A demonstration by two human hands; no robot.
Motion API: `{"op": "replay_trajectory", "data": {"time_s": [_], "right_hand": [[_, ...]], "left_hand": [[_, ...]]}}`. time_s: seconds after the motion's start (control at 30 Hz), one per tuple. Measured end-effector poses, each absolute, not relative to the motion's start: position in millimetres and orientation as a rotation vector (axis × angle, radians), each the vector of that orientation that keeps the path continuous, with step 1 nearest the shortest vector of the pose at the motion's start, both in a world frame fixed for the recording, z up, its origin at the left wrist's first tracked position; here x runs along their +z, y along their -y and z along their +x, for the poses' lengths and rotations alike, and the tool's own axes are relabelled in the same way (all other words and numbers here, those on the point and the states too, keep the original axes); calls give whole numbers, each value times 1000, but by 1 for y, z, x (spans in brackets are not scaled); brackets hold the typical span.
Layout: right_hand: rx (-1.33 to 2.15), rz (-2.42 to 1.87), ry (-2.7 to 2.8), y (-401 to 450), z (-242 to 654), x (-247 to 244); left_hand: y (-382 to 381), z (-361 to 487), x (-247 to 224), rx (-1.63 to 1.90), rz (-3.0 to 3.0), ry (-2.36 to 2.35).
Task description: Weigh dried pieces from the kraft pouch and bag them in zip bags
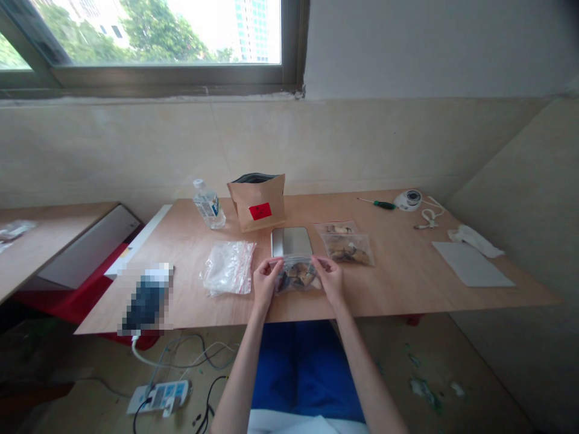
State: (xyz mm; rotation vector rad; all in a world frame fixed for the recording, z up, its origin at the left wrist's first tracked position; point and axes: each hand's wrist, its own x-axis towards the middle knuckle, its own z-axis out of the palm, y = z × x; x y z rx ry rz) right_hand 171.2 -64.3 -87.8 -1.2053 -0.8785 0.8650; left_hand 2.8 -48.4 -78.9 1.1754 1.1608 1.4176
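Hands: the left hand (266, 283) and right hand (329, 280) are apart, each pinching one side of the same bag's upper edge.
Held item: a clear zip bag of brown pieces (296, 278), at the front edge of the pale wooden desk (407, 289). Its seal state cannot be told.
Nearby: a flat steel scale (292, 241) stands just behind it. A second clear zip bag of brown pieces (348, 249) lies to the right, overlapping a flatter clear bag (337, 228).
Progress: three bags hold pieces. A crumpled clear bag with red-edged seal (228, 268), left of the scale, shows no brown pieces.
Rest: a kraft paper pouch with red label (257, 202) stands upright, beside a plastic water bottle (208, 205).
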Motion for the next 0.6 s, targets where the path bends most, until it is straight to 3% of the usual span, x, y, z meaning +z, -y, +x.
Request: {"op": "replay_trajectory", "data": {"time_s": [0.6], "right_hand": [[881, -1197, 864, 64, 173, -90]], "left_hand": [[48, 0, -83, 1419, 1167, -1134]]}}
